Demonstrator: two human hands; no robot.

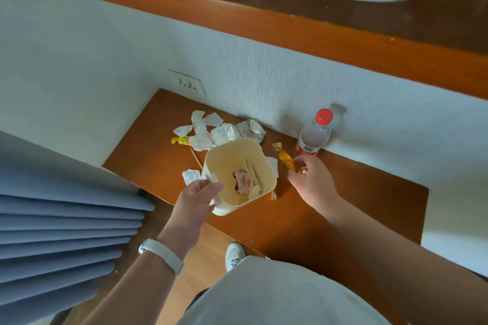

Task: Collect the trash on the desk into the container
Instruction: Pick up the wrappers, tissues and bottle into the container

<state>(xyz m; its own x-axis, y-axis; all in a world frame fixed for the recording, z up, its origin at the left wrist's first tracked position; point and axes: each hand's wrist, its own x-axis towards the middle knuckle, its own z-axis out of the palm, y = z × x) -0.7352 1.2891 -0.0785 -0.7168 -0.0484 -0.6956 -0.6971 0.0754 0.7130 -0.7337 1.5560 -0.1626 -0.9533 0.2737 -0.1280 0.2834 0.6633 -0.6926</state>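
A cream square container (267,163) stands on the brown desk (351,208), with a crumpled pink wrapper (244,182) and white scraps inside. My left hand (198,199) grips its near left rim. My right hand (313,179) is to the right of the container, fingers closed on one end of an orange-gold candy wrapper (286,159) that lies on the desk. White tissue pieces (202,126), a yellow wrapper (181,140), a crumpled printed paper (249,130), a thin wooden stick (196,158) and another tissue (190,175) lie behind and left of the container.
A clear plastic bottle (314,134) with a red cap and red label stands against the white wall, just beyond my right hand. A small wrapper bit (274,195) lies at the container's right base. A wall socket (187,82) and blue curtain (60,229) are at left.
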